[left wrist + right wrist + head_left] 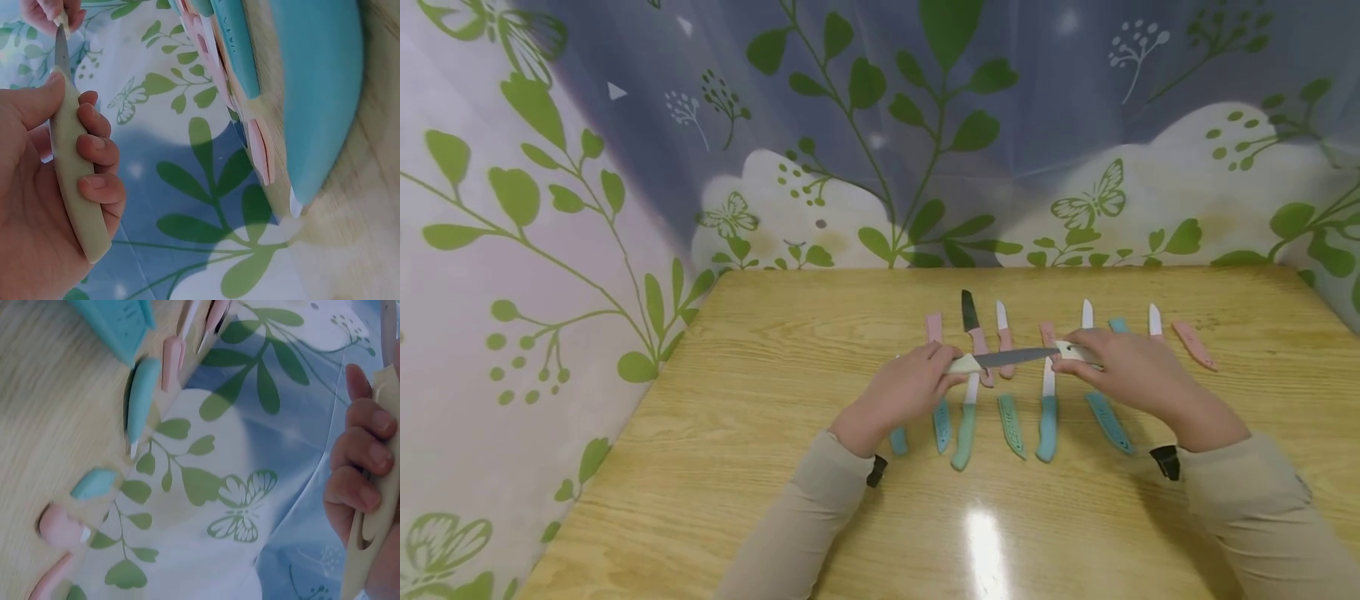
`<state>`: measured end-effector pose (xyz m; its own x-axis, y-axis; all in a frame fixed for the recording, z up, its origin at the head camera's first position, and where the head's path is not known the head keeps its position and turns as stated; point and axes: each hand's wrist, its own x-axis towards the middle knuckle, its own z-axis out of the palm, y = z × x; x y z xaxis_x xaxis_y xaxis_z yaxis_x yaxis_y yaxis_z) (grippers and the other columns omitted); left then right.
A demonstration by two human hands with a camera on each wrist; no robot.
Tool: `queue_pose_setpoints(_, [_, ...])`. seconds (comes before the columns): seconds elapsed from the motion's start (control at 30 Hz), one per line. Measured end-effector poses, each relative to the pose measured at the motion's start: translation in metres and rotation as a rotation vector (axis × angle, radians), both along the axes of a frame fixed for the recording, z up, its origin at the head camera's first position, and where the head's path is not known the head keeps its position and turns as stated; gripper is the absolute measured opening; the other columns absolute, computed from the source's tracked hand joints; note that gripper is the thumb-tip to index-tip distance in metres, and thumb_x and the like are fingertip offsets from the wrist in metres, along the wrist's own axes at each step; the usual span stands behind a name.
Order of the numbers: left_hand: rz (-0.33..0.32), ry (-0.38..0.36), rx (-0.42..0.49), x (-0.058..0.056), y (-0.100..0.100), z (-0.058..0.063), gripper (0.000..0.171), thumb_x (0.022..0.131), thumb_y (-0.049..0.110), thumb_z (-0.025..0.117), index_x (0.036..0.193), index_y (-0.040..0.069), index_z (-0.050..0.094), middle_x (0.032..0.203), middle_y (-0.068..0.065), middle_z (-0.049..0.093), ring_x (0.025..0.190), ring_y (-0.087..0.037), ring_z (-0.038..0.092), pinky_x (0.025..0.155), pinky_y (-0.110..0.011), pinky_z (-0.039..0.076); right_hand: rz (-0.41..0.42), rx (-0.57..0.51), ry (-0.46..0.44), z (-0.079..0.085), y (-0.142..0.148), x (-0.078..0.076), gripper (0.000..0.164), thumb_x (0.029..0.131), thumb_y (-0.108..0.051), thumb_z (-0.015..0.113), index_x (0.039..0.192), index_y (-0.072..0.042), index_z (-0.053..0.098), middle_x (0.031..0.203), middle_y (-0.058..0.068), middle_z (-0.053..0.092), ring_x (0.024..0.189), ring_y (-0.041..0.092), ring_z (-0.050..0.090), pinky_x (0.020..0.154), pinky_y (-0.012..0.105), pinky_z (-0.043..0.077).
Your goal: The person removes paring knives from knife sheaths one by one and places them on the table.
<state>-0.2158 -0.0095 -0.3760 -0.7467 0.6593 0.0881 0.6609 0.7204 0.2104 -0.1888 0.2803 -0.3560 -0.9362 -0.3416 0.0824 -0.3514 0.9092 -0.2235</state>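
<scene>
In the head view, my left hand [902,387] grips a knife by its cream handle [964,364], with the grey blade [1015,357] pointing right. My right hand [1138,375] holds a cream slotted piece [1075,353] that looks like a blade sheath, its end at the blade tip; whether the tip is inside I cannot tell. Both are held above the table. The left wrist view shows fingers curled round the knife handle [75,169]. In the right wrist view, fingers wrap the cream piece [381,481], which has a long slot.
Under the hands on the wooden table [722,400] lie a green knife [964,437], a blue knife [1047,429], a green sheath [1011,427] and blue sheaths [1108,423]. Farther back are a dark-bladed pink knife [971,312], white-bladed knives and a pink sheath [1195,345]. A patterned curtain [865,167] stands behind.
</scene>
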Motion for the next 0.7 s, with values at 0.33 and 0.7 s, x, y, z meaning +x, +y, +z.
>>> queue_pose_setpoints(0.33, [0.086,-0.177,0.133,-0.005,-0.004,0.007,0.036,0.104,0.032,0.045,0.128,0.006,0.051,0.104,-0.003,0.06,0.079,-0.013,0.051,0.068,-0.024,0.045,-0.075,-0.01,0.006,0.005,0.018,-0.004,0.059,0.101,-0.042,0.049,0.133,0.007,0.051,0.129,0.03,0.056,0.111,0.046,0.057,0.088,0.061,0.045])
queue_pose_setpoints(0.7, [0.15,-0.169,0.058,-0.008,0.026,0.021,0.039,0.102,0.035,0.049,0.129,0.008,0.055,0.071,0.002,0.055,0.053,-0.008,0.047,0.047,-0.019,0.037,-0.132,-0.105,-0.241,0.008,0.056,-0.011,0.068,0.107,-0.037,0.029,0.145,0.017,0.017,0.128,0.041,0.048,0.115,0.054,0.049,0.099,0.069,0.03])
